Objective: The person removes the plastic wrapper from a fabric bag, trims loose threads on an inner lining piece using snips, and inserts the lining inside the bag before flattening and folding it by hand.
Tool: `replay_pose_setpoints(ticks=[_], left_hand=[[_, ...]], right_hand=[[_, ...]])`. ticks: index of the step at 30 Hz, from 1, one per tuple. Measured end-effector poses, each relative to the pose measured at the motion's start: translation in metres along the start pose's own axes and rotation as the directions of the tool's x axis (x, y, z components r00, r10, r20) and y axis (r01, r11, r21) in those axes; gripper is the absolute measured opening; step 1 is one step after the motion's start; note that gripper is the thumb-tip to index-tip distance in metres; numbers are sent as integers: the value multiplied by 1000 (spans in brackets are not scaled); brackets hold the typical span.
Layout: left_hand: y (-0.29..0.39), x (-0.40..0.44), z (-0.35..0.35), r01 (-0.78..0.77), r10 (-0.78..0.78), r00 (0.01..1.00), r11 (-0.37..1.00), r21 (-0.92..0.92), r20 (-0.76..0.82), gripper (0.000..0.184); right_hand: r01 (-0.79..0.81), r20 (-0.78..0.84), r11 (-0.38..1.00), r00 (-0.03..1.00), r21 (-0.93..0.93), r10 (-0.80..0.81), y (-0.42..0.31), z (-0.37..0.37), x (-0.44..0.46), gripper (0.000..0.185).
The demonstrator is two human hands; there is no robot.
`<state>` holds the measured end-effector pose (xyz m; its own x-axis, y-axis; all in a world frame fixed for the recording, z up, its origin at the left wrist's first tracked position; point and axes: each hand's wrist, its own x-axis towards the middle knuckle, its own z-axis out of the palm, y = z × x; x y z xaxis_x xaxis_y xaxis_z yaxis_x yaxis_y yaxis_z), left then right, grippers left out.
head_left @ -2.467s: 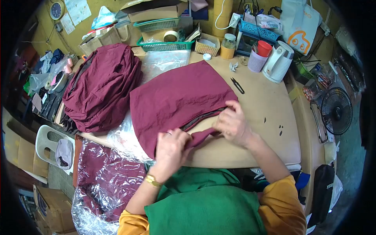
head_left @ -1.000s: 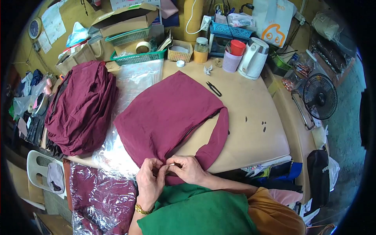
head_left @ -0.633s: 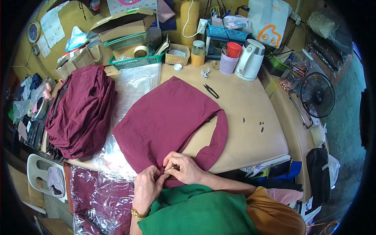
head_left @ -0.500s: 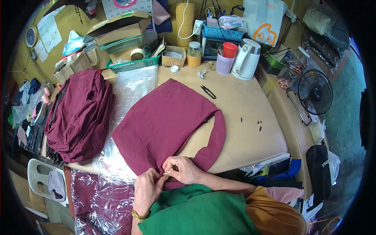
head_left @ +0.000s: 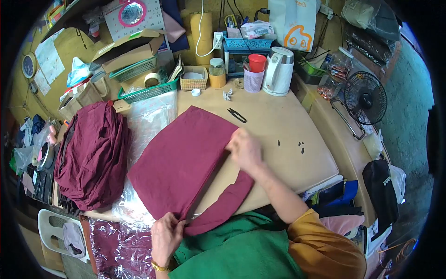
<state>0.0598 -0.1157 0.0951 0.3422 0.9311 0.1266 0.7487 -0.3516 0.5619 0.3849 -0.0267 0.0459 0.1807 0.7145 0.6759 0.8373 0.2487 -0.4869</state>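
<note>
A maroon cloth bag (head_left: 181,153) with a wide strap (head_left: 227,201) lies flat on the tan table, its strap curving off the right side. My left hand (head_left: 166,235) is closed in a pinch on the bag's lower corner, where the strap joins. My right hand (head_left: 245,149), a little blurred, is closed at the bag's upper right corner, with the fingertips partly hidden. Black thread snips (head_left: 237,115) lie just beyond that corner, apart from the hand.
A pile of maroon bags (head_left: 93,156) stands at left beside clear plastic sheets (head_left: 151,116). Along the back are a green basket (head_left: 148,91), a jar (head_left: 217,73), a lilac cup (head_left: 253,81) and a white kettle (head_left: 278,72). A black fan (head_left: 365,98) stands at right.
My right hand has left the lower corner and moved up and right to the bag's upper corner. My left hand stays at the lower corner. The strap has shifted downward, and the view has turned slightly.
</note>
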Motion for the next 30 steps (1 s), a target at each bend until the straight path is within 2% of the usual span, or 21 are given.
replay_pose_setpoints(ticks=[1,3,4,5,6,8,9,10,12,13,14,16,17,18,19,20,21,22,24,27,30], left_hand=[[1,1,-6,62,-61,998,998,-11,25,24],[-4,5,-12,123,-122,991,992,-19,49,23],[-12,8,-9,76,-74,997,996,50,-32,23],[-20,11,-11,35,-21,994,992,124,-107,23],[-29,14,-20,128,-119,991,978,164,-65,25],[-17,19,-29,157,-56,952,932,326,-299,35],[-21,22,-25,119,-15,946,945,305,-323,47],[-19,30,-19,-50,116,944,975,214,-309,45],[13,41,4,-257,262,930,965,56,-259,28],[34,46,17,-290,287,953,957,-17,-97,25],[50,52,34,-330,330,944,936,-124,-28,24],[61,69,67,-428,428,903,891,-152,-37,21],[57,86,76,-447,447,892,894,16,-69,21],[57,101,81,-446,467,879,876,182,-94,22],[64,113,78,-376,399,907,910,174,-131,22],[71,125,75,-306,332,929,938,165,-167,23],[64,136,84,-303,355,917,916,264,-180,20],[47,145,98,-300,353,919,916,267,-179,20],[28,161,111,-214,217,976,957,194,5,18],[36,158,111,-245,244,969,959,142,27,13],[39,157,112,-291,275,951,949,118,138,13]], right_hand=[[-210,26,970,978,122,208,8,-8,9,12],[-177,23,984,984,22,176,8,-9,11,12],[-138,31,987,990,-78,141,9,-10,13,12],[-243,179,969,956,47,231,12,-12,13,10],[-245,176,968,956,52,233,15,-17,15,10],[-508,353,801,847,317,398,28,-33,19,12],[-516,286,802,851,301,440,67,-22,11,18],[-518,287,799,850,305,441,85,-20,10,18],[-697,324,665,716,270,618,104,-17,11,19],[-696,328,664,716,273,616,101,-14,10,19],[-709,387,666,695,231,606,93,-11,8,18],[-718,448,670,670,188,593,71,-8,3,16],[-517,225,820,853,245,471,56,-8,1,18],[-287,-10,927,954,240,298,39,-10,-2,21],[-290,-2,927,954,240,299,18,-17,-2,21],[-307,215,911,943,276,253,-4,-27,1,21],[-333,420,891,888,309,186,-17,-30,0,21],[-56,452,984,892,170,-27,-14,-20,-5,20],[79,402,983,916,-166,-6,-16,-3,-21,20],[51,375,955,925,-292,66,-22,1,-20,18],[86,354,938,934,-336,41,-24,7,-25,19]])
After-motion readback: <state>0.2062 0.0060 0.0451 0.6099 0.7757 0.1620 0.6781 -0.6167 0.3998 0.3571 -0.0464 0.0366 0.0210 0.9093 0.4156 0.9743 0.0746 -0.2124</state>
